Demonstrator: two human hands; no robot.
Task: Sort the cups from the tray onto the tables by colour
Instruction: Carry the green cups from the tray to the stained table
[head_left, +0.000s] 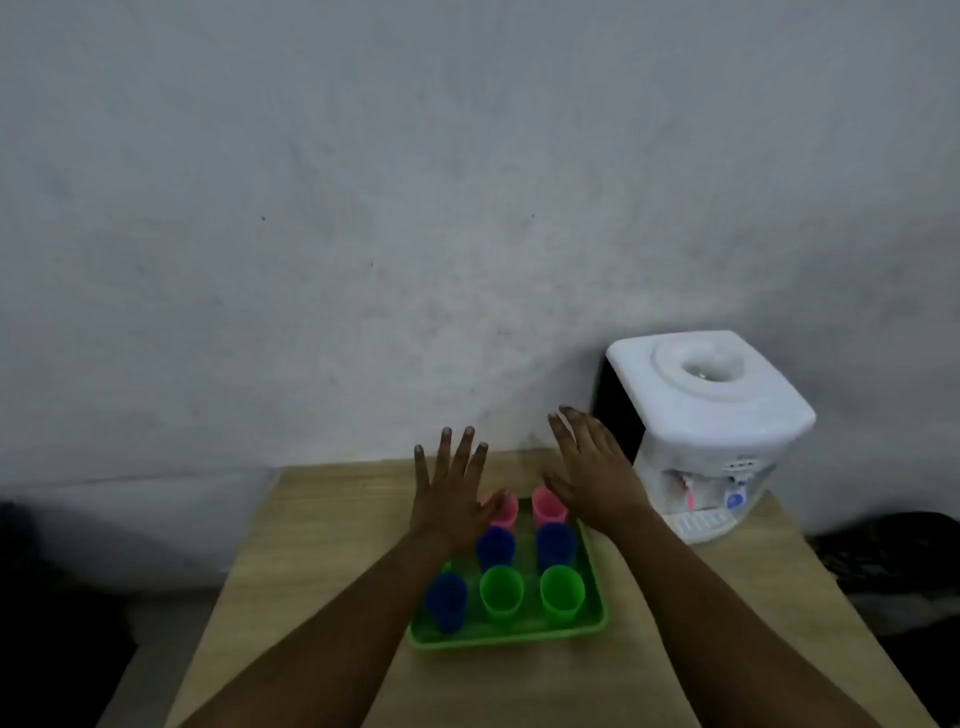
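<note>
Presently we judge the small coloured plastic cups (500, 593) lower centre light and rigid; grasp their sidewalls. Left hand (451, 499) and right hand (592, 470) hover spread, empty.

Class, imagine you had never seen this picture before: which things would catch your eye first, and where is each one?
First, the two bare hands, left hand and right hand, spread open with straight fingers above the far end of a bright green plastic tray on the pale wooden table. The tray holds upright pink, blue and green plastic cups. To its right, against the wall, stands a white plastic water dispenser.
</note>
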